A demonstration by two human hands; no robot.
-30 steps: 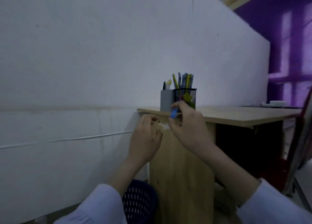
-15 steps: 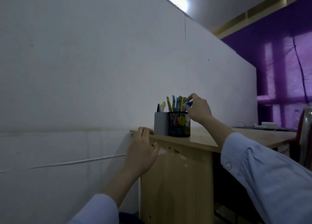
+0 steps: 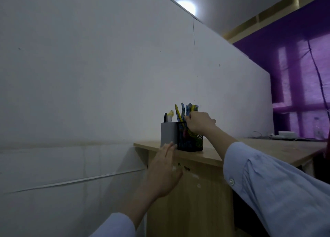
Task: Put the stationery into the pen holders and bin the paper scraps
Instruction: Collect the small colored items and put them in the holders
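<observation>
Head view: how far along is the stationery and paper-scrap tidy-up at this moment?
Done: the black mesh holder is packed with pens, and the grey holder holds a few items. In hand: the right hand is at the mesh holder's rim, fingers curled among the pens; the left hand, fingers straight, is at the desk edge. Left: no scraps or bin show here, so that part cannot be judged.

left grip flat, right grip curled

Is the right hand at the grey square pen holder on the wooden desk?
No, the right hand is over the rim of the black wire-mesh pen holder, beside the grey square pen holder.
</observation>
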